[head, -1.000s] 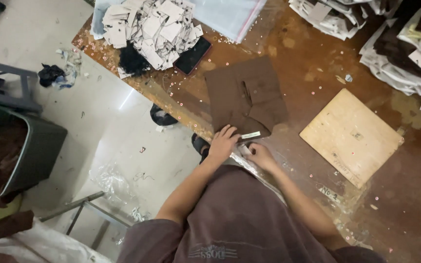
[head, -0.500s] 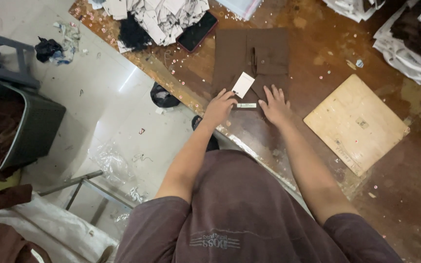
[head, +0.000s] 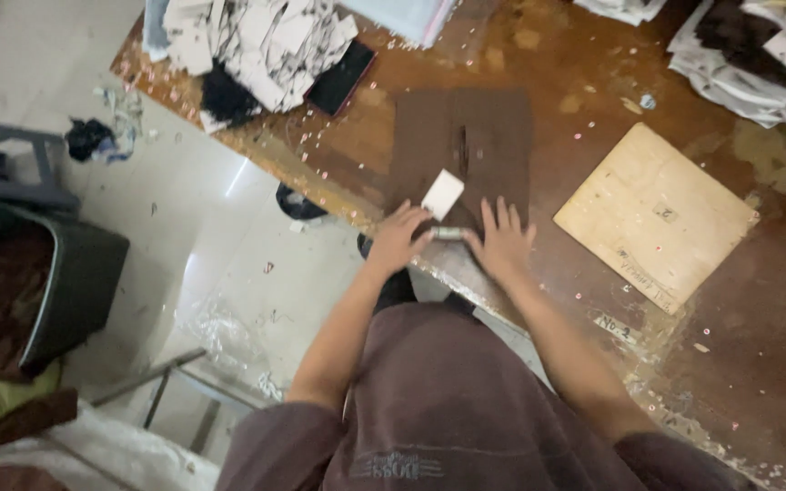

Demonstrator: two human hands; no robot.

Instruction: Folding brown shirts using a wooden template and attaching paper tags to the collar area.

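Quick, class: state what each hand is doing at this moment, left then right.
Left hand: open, fingers pressing the brown fabric beside the small white card.
Right hand: open, fingers spread flat on the fabric, holding nothing.

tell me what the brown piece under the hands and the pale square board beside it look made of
Brown piece: apparently fabric, matte, lying limp and flat with a seam or slit down its middle. Pale square board: looks like plywood or thin wood, unfinished, stiff with straight edges and a faint grain, though pressed board is possible.
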